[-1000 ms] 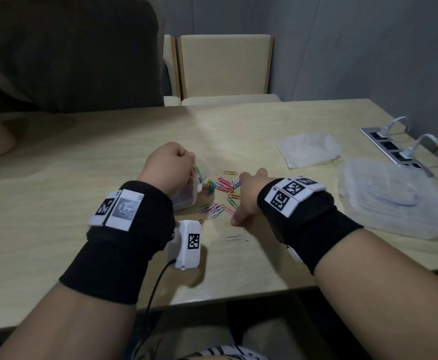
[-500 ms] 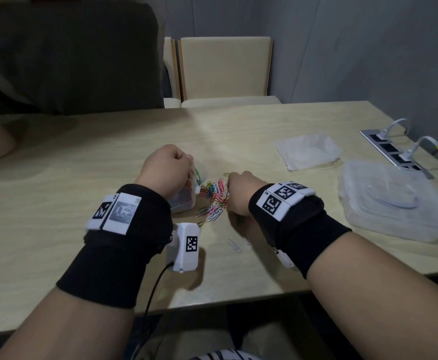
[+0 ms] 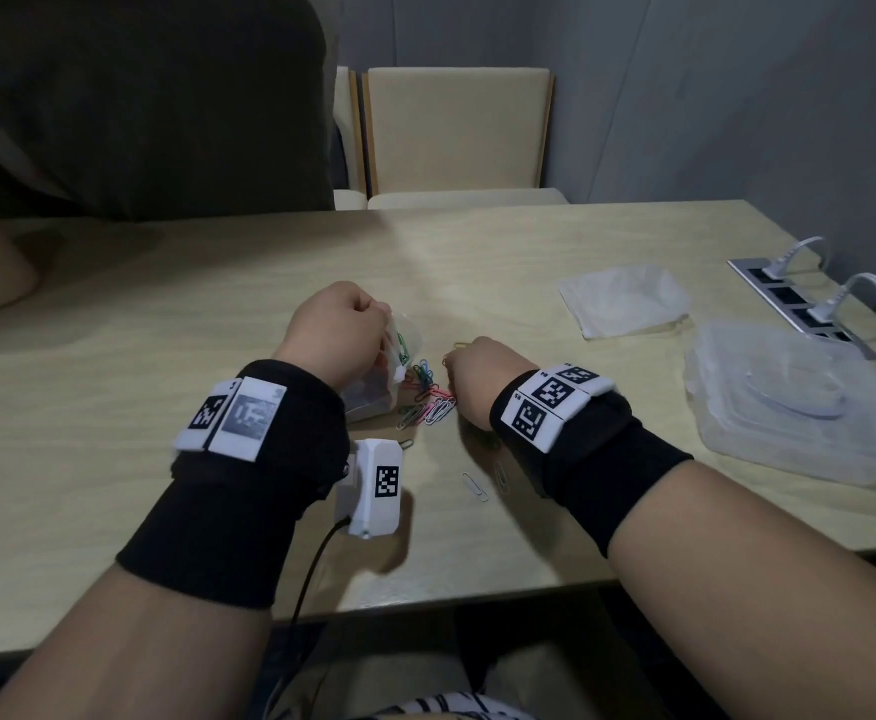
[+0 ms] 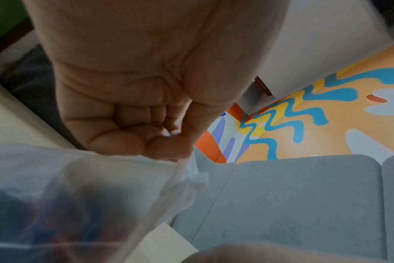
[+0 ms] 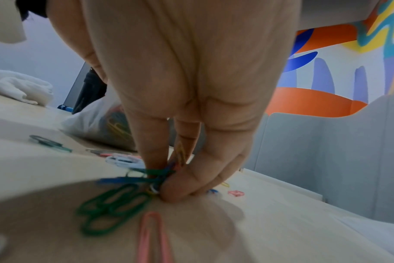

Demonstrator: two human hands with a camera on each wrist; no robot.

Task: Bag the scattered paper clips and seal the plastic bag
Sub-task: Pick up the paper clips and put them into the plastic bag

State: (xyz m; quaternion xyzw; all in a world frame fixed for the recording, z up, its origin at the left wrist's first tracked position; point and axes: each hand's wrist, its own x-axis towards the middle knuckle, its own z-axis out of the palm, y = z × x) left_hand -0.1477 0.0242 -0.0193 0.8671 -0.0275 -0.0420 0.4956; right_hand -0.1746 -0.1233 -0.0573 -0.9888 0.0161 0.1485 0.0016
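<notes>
Gathering of the loose clips is under way and, judging by how things lie, somewhere near the middle. A small clear plastic bag (image 3: 381, 379) is held up at its mouth by the left hand (image 3: 334, 332), the rim being pinched between thumb and curled fingers; coloured clips can already be seen inside it, so part of the bagging is done. The right hand (image 3: 480, 384) is lowered onto the counter (image 3: 165, 356) just beside the bag, and its grip is drawn narrow: the fingertips (image 5: 175, 192) are closed on a tangle of green and blue paper clips (image 5: 146, 178), pinched against the surface.

Much is left. A cluster of coloured clips (image 3: 428, 402) lies between the two hands, a few silver ones (image 3: 474, 485) sit nearer the counter's front edge, and one yellow clip (image 3: 460, 345) lies beyond the right hand. The bag is not yet sealed, and that step can only follow once the scatter is cleared.

How many clips are held in the pinch cannot be told, since they are blurred and partly covered by the fingers. The bag's seal strip is not made out in any view, and its contents are smeared in the left wrist view. Whether further clips lie under the right wrist is hidden.
</notes>
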